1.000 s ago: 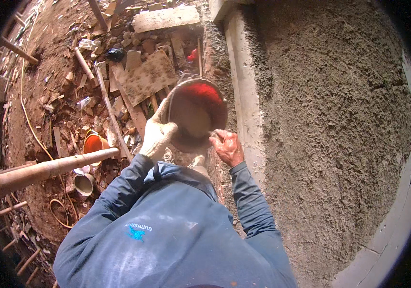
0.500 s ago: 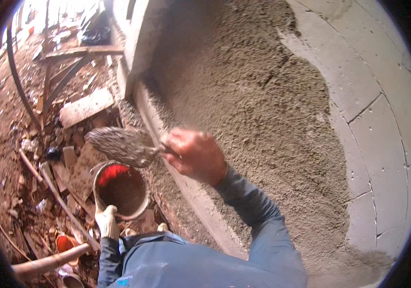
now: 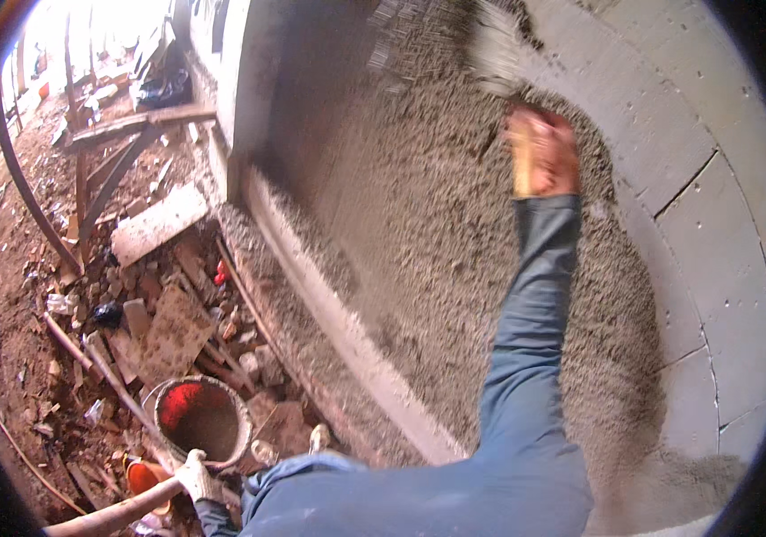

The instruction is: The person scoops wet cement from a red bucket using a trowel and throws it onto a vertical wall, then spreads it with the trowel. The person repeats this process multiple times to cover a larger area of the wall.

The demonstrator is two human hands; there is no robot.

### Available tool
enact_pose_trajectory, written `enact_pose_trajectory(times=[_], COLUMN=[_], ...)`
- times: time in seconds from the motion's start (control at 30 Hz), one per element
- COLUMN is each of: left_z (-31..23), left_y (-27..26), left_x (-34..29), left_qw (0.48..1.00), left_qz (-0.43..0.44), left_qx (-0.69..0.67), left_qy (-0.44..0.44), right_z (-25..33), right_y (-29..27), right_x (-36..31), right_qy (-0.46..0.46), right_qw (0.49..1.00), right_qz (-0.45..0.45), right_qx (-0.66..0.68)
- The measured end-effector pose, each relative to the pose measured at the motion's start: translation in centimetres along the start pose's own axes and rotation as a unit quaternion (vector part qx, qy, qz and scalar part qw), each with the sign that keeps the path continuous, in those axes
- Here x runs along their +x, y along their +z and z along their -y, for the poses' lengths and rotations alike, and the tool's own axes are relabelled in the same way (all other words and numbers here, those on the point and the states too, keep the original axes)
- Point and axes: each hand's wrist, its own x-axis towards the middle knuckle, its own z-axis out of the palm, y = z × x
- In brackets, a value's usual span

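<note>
My right hand (image 3: 546,154), bare and smeared by motion, grips a trowel (image 3: 496,55) by its yellowish handle. The blade is up against the rough wet mortar (image 3: 437,233) on the wall, close to where the coat meets bare pale blocks (image 3: 669,125). Blurred grey mortar shows left of the blade. Low on the left, my left hand (image 3: 195,476) in a white glove is closed on the near rim of a bucket (image 3: 246,428). Inside, the bucket is red and holds grey mortar.
A ledge (image 3: 338,327) runs along the wall's foot. Rubble, boards and a flat slab (image 3: 161,224) cover the ground to the left. Wooden poles (image 3: 119,510) cross near the bucket, beside an orange container (image 3: 143,477). A plank frame (image 3: 141,125) stands farther off.
My right hand has swung the trowel from above the bucket up and right to the wall. The bucket, held in my left hand, sits lower in the picture, and more mortar shows blurred near the blade.
</note>
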Motion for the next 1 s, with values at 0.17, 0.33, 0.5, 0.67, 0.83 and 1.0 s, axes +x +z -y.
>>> enact_pose_trajectory(times=[0.17, 0.33, 0.5, 0.67, 0.83, 1.0], left_z=[4.8, 4.4, 0.1, -5.8, -7.5, -6.8], left_y=[-4.2, -3.4, -1.5, 4.7, 7.4, 8.4], left_x=[2.9, 4.4, 4.2, 0.5, -0.8, -1.6], left_qw=[0.999, 0.993, 0.974, 0.94, 0.936, 0.942], left_qz=[-0.037, 0.028, 0.216, 0.318, 0.327, 0.313], left_qx=[0.011, 0.113, 0.071, -0.088, -0.054, -0.015], left_qy=[-0.016, -0.006, 0.015, 0.084, 0.114, 0.123], right_z=[4.6, -0.9, -5.1, -9.0, -12.0, -20.8], right_y=[-10.5, -3.8, 11.3, 23.5, 23.5, 19.0], right_x=[-15.3, -32.4, -43.7, -47.3, -42.3, -48.3], right_qy=[0.216, 0.371, 0.247, -0.009, -0.132, 0.008], right_qw=[0.956, 0.911, 0.83, 0.776, 0.685, 0.703], right_qz=[-0.127, 0.105, 0.49, 0.512, 0.62, 0.645], right_qx=[-0.151, -0.148, -0.1, -0.367, -0.358, -0.301])
